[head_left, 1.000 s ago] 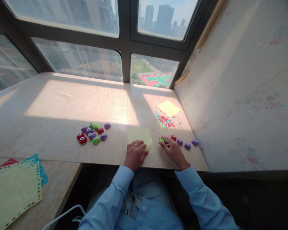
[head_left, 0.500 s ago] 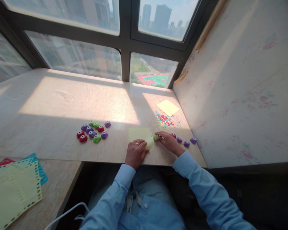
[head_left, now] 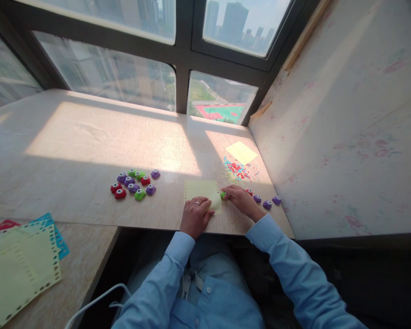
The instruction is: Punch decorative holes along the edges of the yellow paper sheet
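A pale yellow sheet of paper (head_left: 200, 188) lies on the ledge, with small punched holes along its left, right and upper edges. My left hand (head_left: 196, 215) holds its lower part, fingers over the sheet and thumb at the lower right. At the sheet's right edge is a green craft hole punch (head_left: 223, 194), gripped in my right hand (head_left: 240, 201). My fingers hide most of that punch. Just right of the hand stand a red punch (head_left: 249, 192) and several purple punches (head_left: 267, 204).
Left of the sheet is a group of red, green and purple punches (head_left: 132, 188). Beyond my right hand lie scattered confetti bits (head_left: 238, 170) and a yellow paper (head_left: 241, 152). Punched coloured sheets (head_left: 20, 269) lie at lower left, near a white cable (head_left: 99, 297). A wall (head_left: 345, 137) borders the right.
The view has shifted slightly. Both hands keep nearly the same places on the sheet and at the green punch.
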A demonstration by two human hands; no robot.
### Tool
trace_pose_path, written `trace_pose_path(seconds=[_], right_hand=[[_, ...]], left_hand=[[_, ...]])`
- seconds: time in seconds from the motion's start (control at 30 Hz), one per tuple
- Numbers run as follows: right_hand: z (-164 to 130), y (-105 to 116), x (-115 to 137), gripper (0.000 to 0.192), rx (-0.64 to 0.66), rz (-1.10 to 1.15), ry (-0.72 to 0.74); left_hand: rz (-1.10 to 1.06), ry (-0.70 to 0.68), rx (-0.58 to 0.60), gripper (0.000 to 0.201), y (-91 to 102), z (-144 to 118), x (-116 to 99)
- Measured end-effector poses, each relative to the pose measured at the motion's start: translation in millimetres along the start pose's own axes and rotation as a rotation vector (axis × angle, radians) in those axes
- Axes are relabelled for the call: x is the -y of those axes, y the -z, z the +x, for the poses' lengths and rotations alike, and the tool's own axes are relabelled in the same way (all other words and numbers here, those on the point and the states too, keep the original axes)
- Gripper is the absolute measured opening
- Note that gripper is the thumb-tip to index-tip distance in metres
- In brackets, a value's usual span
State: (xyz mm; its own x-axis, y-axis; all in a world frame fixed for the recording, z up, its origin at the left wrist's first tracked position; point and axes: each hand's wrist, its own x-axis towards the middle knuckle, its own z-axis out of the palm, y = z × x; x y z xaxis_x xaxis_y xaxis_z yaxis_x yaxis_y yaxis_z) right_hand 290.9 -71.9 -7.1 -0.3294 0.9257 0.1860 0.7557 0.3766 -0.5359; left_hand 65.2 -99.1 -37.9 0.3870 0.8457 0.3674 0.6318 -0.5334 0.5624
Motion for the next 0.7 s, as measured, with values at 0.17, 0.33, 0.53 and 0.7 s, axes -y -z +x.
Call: trace_pose_path(seconds=[0.17,0.33,0.53,0.7], right_hand=[[-0.2,-4.2,-4.3,0.030,-0.030,0.031,0.025],[1.0,-3.7,-4.6,0.029,-0.031,0.013,0.031],[2.6,-3.9,-4.0,0.028,-0.031,0.002,0.037],[3.2,-3.6,-4.0,0.029,-0.026,0.051,0.015]], left_hand=[[0.021,-0.007,-0.006,0.023,-1.1,-0.7,1.1],[0.027,-0.011,-0.011,0.023,-0.4,-1.1,0.4],[0.019,-0.013,-0.021,0.023,-0.4,-0.5,-0.2],[0.017,-0.012,-0.013,0.022,0.2,-0.5,-0.3]])
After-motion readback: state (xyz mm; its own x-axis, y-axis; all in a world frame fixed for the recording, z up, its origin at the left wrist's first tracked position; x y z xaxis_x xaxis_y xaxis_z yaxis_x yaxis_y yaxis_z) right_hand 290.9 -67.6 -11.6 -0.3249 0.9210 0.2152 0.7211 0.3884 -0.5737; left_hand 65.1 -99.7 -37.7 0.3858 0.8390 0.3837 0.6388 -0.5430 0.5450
